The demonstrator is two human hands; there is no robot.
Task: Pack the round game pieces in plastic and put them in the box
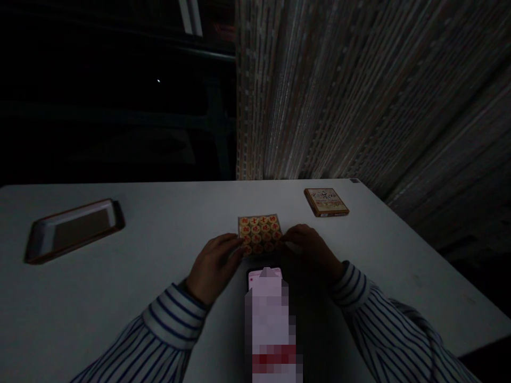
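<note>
A small square box (260,233) full of round wooden chess pieces with red characters sits on the white table (167,239) in front of me. My left hand (213,266) grips its left side with curled fingers. My right hand (309,247) grips its right side the same way. Both sleeves are white with blue stripes. A phone (265,282) with a lit screen lies between my wrists, just nearer than the box.
A flat box lid (326,201) with a printed picture lies at the far right of the table. A dark-rimmed tray (74,230) lies at the far left. A striped curtain (359,90) hangs behind the table; the room is dark.
</note>
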